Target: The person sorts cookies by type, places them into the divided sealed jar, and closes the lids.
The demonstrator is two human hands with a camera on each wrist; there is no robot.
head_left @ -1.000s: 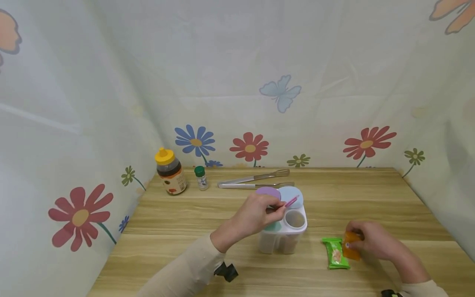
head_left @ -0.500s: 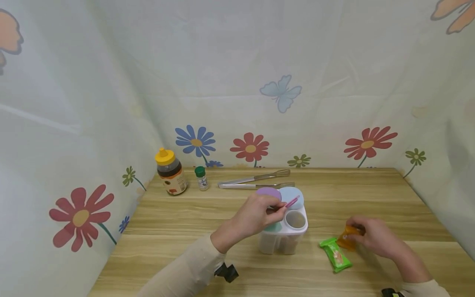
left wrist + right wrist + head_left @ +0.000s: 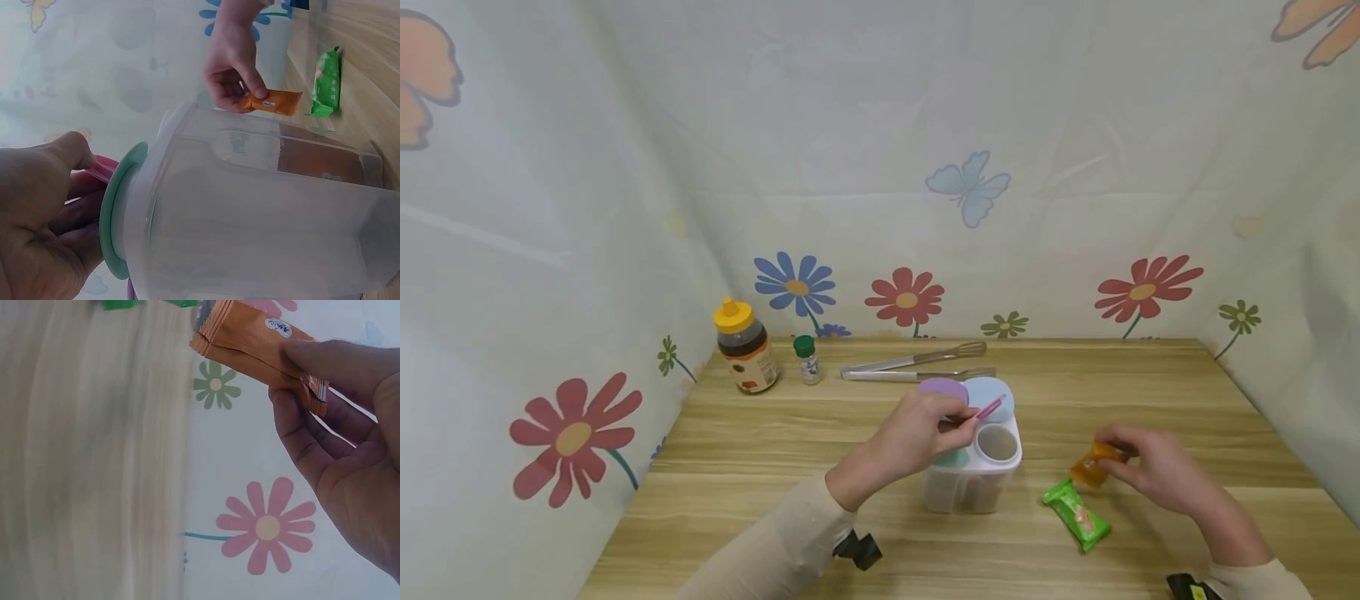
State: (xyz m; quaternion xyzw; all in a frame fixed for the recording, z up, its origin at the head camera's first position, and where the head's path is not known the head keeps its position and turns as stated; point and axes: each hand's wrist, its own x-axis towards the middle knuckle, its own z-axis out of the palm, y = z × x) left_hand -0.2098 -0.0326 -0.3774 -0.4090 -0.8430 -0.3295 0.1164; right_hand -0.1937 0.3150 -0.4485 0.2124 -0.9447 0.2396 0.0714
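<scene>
My left hand (image 3: 917, 429) pinches a pink lid (image 3: 990, 407), seen edge-on, above a clear storage container (image 3: 250, 200) with a white top. Purple (image 3: 943, 388), blue (image 3: 988, 398) and green (image 3: 115, 212) lids cover three of its openings; the front right opening (image 3: 997, 443) is uncovered. Through the container's wall, the left wrist view shows an orange-brown packet (image 3: 319, 159) inside. To the container's right, my right hand (image 3: 1161, 468) pinches an orange snack packet (image 3: 259, 347) by one end, just off the table. A green snack packet (image 3: 1078, 515) lies close below it.
At the back left stand a yellow-capped squeeze bottle (image 3: 747, 354) with dark contents and a small green-capped shaker (image 3: 807, 360). Metal tongs (image 3: 910, 367) lie behind the container. A flower-printed curtain (image 3: 880, 167) walls the wooden table (image 3: 760, 450) at the back and sides.
My right hand has shifted slightly left and away with the orange packet, which has tilted. The green packet has turned and slid a little left. My left hand stays put.
</scene>
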